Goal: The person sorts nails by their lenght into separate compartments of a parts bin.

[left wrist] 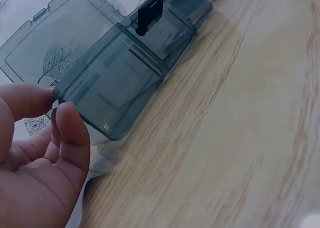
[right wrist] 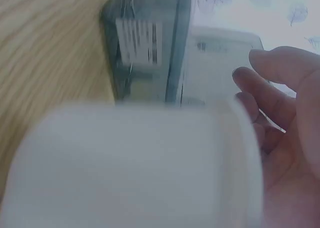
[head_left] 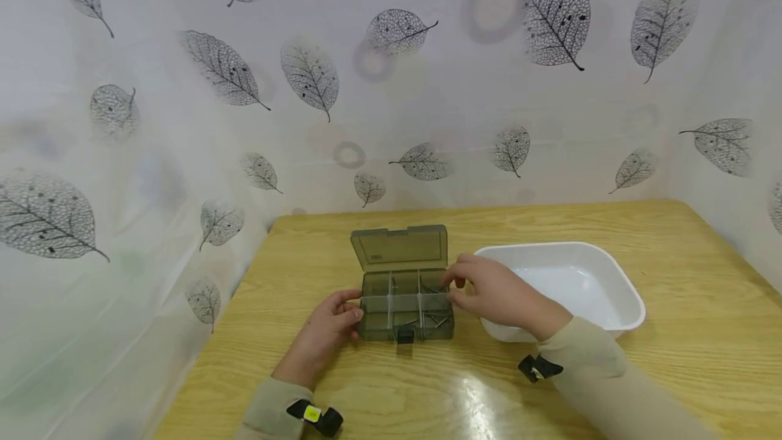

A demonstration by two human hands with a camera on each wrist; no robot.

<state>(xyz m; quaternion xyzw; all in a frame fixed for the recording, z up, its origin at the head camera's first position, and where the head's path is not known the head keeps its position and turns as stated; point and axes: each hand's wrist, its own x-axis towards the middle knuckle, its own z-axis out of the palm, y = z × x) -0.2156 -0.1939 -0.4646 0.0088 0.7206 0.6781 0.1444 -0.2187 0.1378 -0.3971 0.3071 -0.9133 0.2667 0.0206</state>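
Divided box: translucent smoky plastic, smooth, glossy. Lid, box's 12 o'clock: same plastic. Inside, box's 4 o'clock: thin pieces, faintly shiny, metal-looking. Tray, 3 o'clock from box: opaque, smooth, glossy, plastic-looking. Tabletop: wood-grained, polished, bright glare at 5 o'clock. Backdrop sheeting, 12 o'clock: thin, printed, soft sheen. Sleeves, 4 and 8 o'clock: matt cloth.

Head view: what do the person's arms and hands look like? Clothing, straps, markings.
Both hands, left hand and right hand, are gloveless. Plain beige long sleeves: left sleeve, right sleeve. Black wrist pieces, left strap and right strap; the left carries a yellow patch.
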